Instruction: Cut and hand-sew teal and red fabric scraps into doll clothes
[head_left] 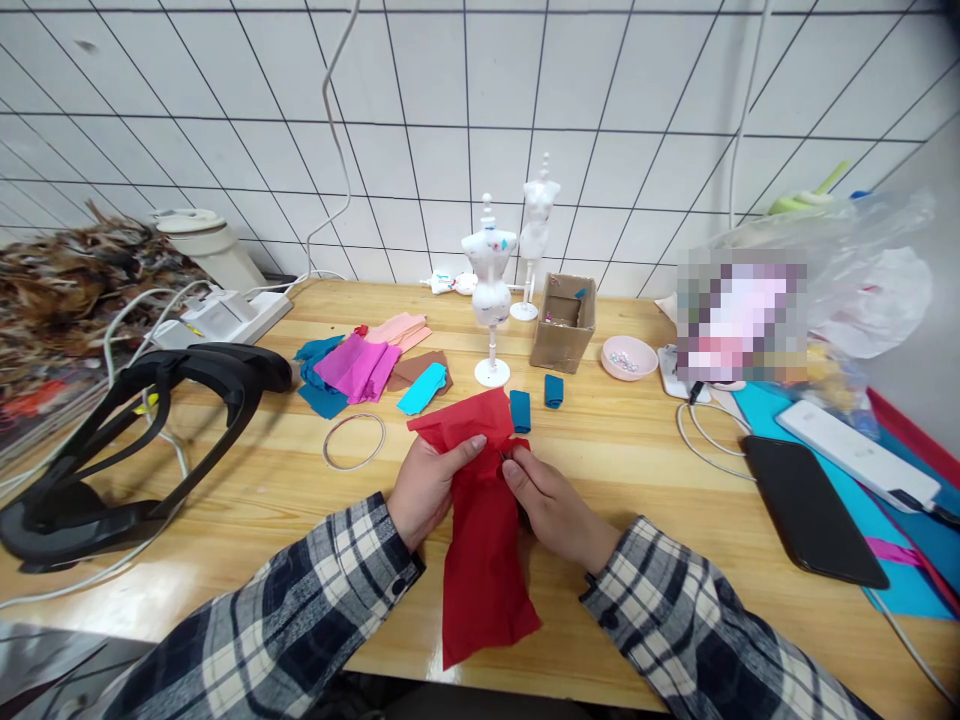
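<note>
A long piece of red cloth (487,560) hangs between my hands, its lower end reaching the table's front edge. My left hand (431,485) grips its upper part, the thumb pressed on top. On the cloth's right edge, my right hand (551,500) pinches a small bunched part; a thin dark thing shows at the fingertips, too small to make out. Just beyond the cloth are two small folded dark-blue cloths (520,411) (553,391) and a white mini dress form (491,275) on a stand. A bright blue folded cloth (423,389) lies to the left.
Behind stand a second dress form (537,215), a cardboard box (564,340) and a pink bowl (628,371) of beads. Magenta cloth (358,368) and a metal ring (326,440) lie left, beside a black headset frame (82,510). A black phone (814,510) and power bank (855,455) lie right.
</note>
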